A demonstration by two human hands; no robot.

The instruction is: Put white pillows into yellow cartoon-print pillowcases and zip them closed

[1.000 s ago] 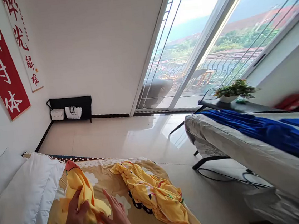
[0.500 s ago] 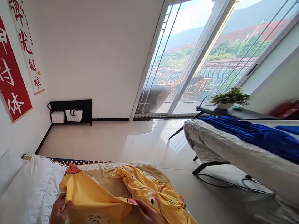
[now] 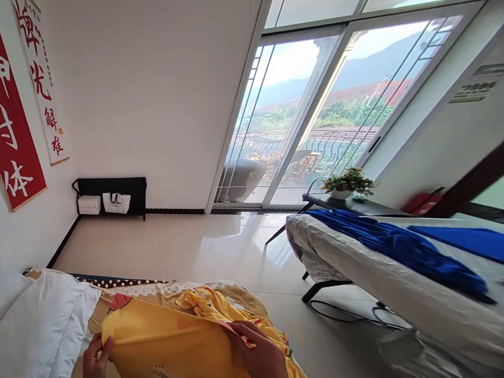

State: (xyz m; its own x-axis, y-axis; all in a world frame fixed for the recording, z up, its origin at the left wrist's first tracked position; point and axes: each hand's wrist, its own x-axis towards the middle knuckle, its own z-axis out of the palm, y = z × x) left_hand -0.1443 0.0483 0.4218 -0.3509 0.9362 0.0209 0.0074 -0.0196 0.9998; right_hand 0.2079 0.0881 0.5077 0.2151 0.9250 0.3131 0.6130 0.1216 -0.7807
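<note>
A yellow printed cloth with a cartoon rabbit face is stretched between my two hands above the bed. My left hand pinches its left edge between thumb and fingers. At the other end, my right hand grips the upper right edge, where a strip of pink shows. Whether the cloth is a garment or a cover, I cannot tell. Behind my right hand a second crumpled yellow cloth lies on the bed, partly hidden. A white pillow rests left of my left hand.
Across the floor to the right stands a plastic-wrapped mattress on a dark frame, with blue fabric on top. A potted plant sits behind it. A black bench holding a white bag stands by the far wall.
The yellow cloth is spread wider, and its rabbit face shows more fully. My right hand has come a little right and covers more of the crumpled cloth. The view has shifted right.
</note>
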